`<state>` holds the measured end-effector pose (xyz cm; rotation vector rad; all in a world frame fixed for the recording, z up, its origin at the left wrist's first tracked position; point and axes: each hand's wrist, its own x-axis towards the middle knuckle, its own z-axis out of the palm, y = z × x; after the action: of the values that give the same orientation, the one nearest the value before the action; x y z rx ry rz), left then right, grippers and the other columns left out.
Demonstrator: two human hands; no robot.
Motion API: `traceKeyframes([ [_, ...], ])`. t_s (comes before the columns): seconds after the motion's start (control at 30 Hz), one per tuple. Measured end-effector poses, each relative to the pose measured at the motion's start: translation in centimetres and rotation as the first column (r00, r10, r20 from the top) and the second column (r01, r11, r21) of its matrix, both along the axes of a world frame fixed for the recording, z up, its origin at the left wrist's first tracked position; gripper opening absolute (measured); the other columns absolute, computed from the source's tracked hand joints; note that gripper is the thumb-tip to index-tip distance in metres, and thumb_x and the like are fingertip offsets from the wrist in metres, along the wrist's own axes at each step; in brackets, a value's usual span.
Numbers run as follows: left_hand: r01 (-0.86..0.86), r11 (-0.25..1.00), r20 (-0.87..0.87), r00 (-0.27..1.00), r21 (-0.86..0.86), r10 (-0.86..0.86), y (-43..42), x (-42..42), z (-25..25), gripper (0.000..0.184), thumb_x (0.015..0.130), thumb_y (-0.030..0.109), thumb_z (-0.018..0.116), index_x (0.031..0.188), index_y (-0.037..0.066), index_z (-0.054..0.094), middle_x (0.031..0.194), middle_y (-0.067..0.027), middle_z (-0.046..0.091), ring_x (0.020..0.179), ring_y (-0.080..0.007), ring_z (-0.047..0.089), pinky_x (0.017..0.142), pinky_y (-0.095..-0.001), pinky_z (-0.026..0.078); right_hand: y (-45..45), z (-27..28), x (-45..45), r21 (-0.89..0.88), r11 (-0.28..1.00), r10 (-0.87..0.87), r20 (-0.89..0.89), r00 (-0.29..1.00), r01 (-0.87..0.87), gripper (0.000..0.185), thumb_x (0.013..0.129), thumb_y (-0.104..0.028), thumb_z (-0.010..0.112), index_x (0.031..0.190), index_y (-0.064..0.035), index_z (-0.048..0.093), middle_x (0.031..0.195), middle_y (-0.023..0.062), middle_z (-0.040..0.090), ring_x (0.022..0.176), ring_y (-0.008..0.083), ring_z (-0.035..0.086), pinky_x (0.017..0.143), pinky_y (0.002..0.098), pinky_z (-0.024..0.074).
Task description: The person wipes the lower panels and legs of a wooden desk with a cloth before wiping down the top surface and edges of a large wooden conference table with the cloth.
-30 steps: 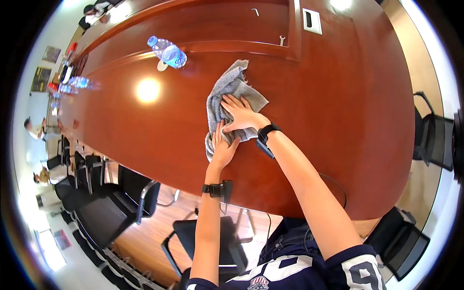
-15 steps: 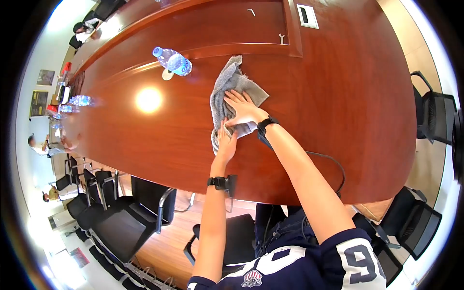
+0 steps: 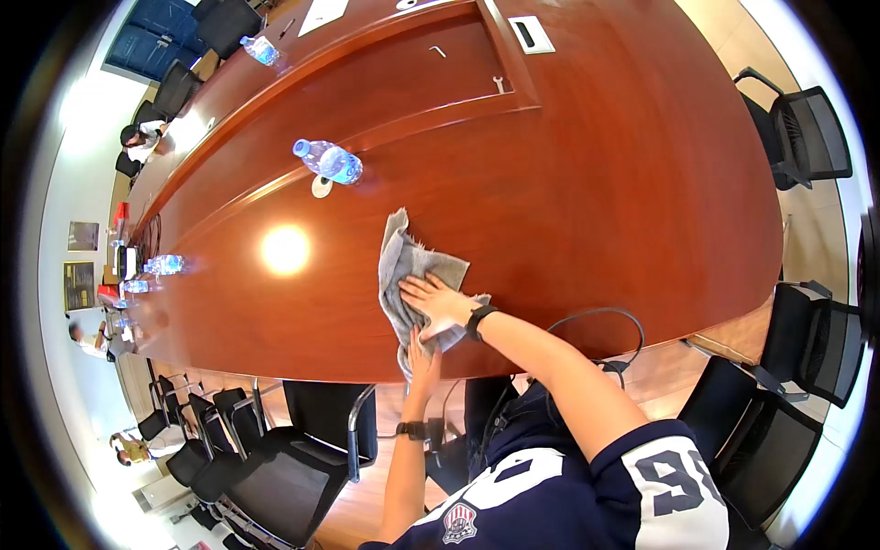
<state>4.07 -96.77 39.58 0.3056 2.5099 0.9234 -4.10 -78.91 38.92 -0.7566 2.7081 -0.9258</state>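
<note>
A grey towel [image 3: 396,268] lies bunched and wrinkled on the reddish-brown wooden table [image 3: 587,211], close to its near edge. My right hand [image 3: 438,304] rests flat on the towel with its fingers spread. Just below it, my left hand [image 3: 423,362] lies at the towel's near end, fingers stretched out over the cloth. The towel's far corner sticks out beyond both hands. Each wrist wears a black band.
A water bottle [image 3: 330,162] stands beyond the towel, beside a round disc [image 3: 321,187]. A small wrench [image 3: 499,84] and a hex key [image 3: 437,51] lie in the recessed panel. A black cable [image 3: 600,312] loops at right. Chairs [image 3: 275,477] line the near side.
Both hands and the towel have slid across the table toward its near edge. The view has shifted, showing more of the table's far side. The bottle stays in place on the table.
</note>
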Motion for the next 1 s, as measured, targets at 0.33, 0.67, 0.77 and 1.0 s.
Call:
traceKeyframes([
  [0.33, 0.237, 0.948, -0.081, 0.963, -0.213, -0.259, -12.7, 2.6, -2.9, 0.073, 0.089, 0.030, 0.049, 0.142, -0.001, 0.010, 0.149, -0.0189, 0.003, 0.138, -0.0362, 0.001, 0.109, -0.0476, 0.004, -11.0, 0.1, 1.9, -0.005, 0.998, 0.068, -0.055, 0.996, -0.069, 0.102, 0.056, -0.052, 0.071, 0.136, -0.0030, 0.033, 0.148, 0.0129, 0.020, 0.138, 0.0250, 0.014, 0.112, 0.0465, 0.0107],
  [0.67, 0.808, 0.481, 0.211, 0.564, -0.340, -0.799, -7.5, 0.7, 1.3, 0.092, 0.074, 0.041, 0.065, 0.135, -0.012, 0.019, 0.139, -0.0403, -0.001, 0.131, -0.0538, -0.005, 0.105, -0.0596, 0.003, -5.5, 1.1, 9.6, -0.040, 0.999, -0.023, -0.008, 1.000, 0.023, 0.083, 0.072, -0.037, 0.060, 0.138, 0.0003, 0.027, 0.147, 0.0134, 0.023, 0.137, 0.0234, 0.018, 0.112, 0.0451, 0.0122],
  [0.77, 0.828, 0.521, 0.080, 0.545, -0.207, -0.835, -5.1, 1.8, 0.5, 0.086, 0.072, 0.039, 0.066, 0.132, -0.011, 0.029, 0.140, -0.0391, 0.006, 0.131, -0.0537, -0.001, 0.105, -0.0606, 0.003, -1.5, 1.0, 11.7, -0.078, 0.996, -0.031, 0.043, 0.999, 0.035, 0.080, 0.074, -0.036, 0.059, 0.139, -0.0024, 0.026, 0.147, 0.0116, 0.022, 0.137, 0.0240, 0.018, 0.112, 0.0445, 0.0124],
  [1.0, 0.771, 0.583, 0.099, 0.621, -0.255, -0.778, 0.6, 6.1, 0.2, 0.083, 0.071, 0.044, 0.064, 0.124, -0.014, 0.039, 0.138, -0.0409, 0.006, 0.129, -0.0557, -0.002, 0.105, -0.0609, 0.001, 4.6, 2.4, 12.7, -0.187, 0.978, 0.117, 0.123, 0.986, -0.092, 0.088, 0.071, -0.038, 0.061, 0.141, -0.0017, 0.022, 0.148, 0.0124, 0.022, 0.138, 0.0236, 0.015, 0.112, 0.0451, 0.0086],
])
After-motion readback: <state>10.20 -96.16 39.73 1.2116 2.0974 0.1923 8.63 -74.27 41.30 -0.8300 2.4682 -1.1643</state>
